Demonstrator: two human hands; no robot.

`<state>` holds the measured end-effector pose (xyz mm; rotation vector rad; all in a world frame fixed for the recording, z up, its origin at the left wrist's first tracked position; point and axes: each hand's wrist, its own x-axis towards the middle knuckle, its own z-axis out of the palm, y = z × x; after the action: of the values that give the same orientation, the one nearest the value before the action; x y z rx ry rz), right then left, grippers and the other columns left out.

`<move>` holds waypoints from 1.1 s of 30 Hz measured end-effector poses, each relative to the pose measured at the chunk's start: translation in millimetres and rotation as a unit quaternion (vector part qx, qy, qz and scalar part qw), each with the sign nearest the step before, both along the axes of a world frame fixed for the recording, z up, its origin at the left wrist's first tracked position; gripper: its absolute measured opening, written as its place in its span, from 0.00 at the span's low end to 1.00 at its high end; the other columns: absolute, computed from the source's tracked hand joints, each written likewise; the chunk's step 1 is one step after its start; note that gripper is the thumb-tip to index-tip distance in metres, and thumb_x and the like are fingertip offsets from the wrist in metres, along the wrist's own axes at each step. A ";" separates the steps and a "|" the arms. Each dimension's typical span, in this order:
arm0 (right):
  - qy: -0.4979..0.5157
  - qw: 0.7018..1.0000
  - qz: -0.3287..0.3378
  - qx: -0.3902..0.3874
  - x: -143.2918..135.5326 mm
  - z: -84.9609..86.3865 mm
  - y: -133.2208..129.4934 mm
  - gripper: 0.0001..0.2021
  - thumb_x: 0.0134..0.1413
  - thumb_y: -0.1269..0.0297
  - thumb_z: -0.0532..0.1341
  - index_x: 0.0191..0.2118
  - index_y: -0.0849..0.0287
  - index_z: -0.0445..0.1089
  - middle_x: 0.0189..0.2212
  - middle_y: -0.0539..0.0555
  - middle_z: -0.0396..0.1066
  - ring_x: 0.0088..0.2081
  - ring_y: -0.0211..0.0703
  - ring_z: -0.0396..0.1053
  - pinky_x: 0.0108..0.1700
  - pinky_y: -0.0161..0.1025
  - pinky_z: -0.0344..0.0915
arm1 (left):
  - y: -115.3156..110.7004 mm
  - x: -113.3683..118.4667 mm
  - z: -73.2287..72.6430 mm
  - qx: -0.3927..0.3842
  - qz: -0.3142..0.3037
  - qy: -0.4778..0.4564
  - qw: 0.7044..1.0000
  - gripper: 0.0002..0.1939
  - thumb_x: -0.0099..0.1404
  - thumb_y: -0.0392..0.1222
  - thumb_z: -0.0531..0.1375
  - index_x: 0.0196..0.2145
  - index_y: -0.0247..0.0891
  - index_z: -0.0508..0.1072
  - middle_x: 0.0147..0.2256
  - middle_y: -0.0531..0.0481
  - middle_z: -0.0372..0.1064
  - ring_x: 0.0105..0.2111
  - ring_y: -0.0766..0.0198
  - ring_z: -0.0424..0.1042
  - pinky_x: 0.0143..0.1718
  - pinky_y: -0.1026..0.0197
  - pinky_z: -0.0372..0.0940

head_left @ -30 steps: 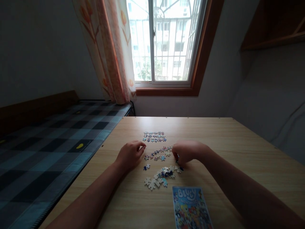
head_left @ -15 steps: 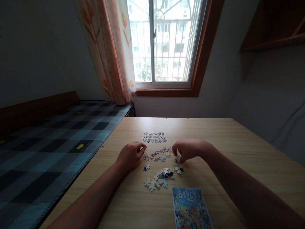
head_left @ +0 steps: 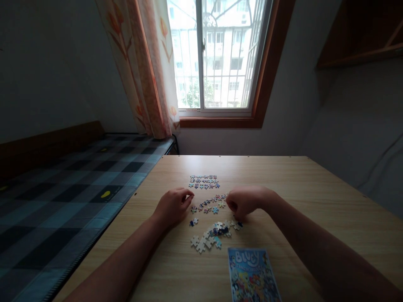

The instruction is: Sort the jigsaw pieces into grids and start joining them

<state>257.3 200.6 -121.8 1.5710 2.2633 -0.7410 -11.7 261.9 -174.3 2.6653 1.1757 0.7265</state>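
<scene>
My left hand (head_left: 174, 205) rests on the wooden table, fingers curled in, with nothing visible in its grasp. Just right of its fingertips lies an arc of small coloured jigsaw pieces (head_left: 209, 204). At the right end of that arc my right hand (head_left: 247, 202) bends down to the tabletop, its fingers closed; whatever they grip is hidden beneath the hand. Beyond both hands, several jigsaw pieces (head_left: 204, 181) are laid out in neat rows. Closer to me is a loose pile of jigsaw pieces (head_left: 208, 239), many pale side up, and a small pair of pieces (head_left: 193, 222) lies left of it.
A blue picture card or box lid marked "Bluey" (head_left: 253, 277) lies at the table's near side. Left of the table (head_left: 302, 235) stands a bed with a checked cover (head_left: 94, 188). A curtained window (head_left: 220, 63) is beyond the far edge.
My right hand has turned and its fingers have drawn in and down, covering the pieces that showed beneath it. My left hand stays in place.
</scene>
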 end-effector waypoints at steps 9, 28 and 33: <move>0.350 0.933 -0.088 -0.006 9.7 -4.4 15.5 0.12 0.51 0.58 0.66 0.32 0.62 0.67 0.24 0.47 0.66 0.23 0.29 0.61 0.23 0.28 0.55 | -2.6 2.2 1.2 -0.002 -0.008 -0.025 1.000 0.08 0.64 0.38 0.58 0.35 0.41 0.79 0.32 0.51 0.75 0.26 0.67 0.69 0.31 0.63 0.63; 0.403 0.876 -0.191 0.185 -38.3 -17.7 8.4 0.23 0.52 0.41 0.63 0.33 0.61 0.72 0.27 0.53 0.72 0.27 0.35 0.66 0.27 0.32 0.55 | -5.6 15.5 2.5 -0.240 -0.013 -0.287 0.927 0.15 0.61 0.48 0.61 0.39 0.35 0.78 0.29 0.47 0.76 0.26 0.63 0.73 0.18 0.65 0.65; 0.212 0.838 -0.273 0.423 16.3 -19.5 19.4 0.26 0.61 0.41 0.52 0.31 0.60 0.73 0.27 0.55 0.73 0.29 0.40 0.68 0.33 0.36 0.54 | 12.2 -5.9 0.1 -0.101 0.063 -0.101 0.988 0.10 0.63 0.42 0.59 0.38 0.41 0.81 0.33 0.50 0.79 0.32 0.60 0.75 0.35 0.59 0.69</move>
<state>273.6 220.0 -141.2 2.7777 2.6591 -0.1556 -17.7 274.1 -174.2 2.3103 1.2946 0.8266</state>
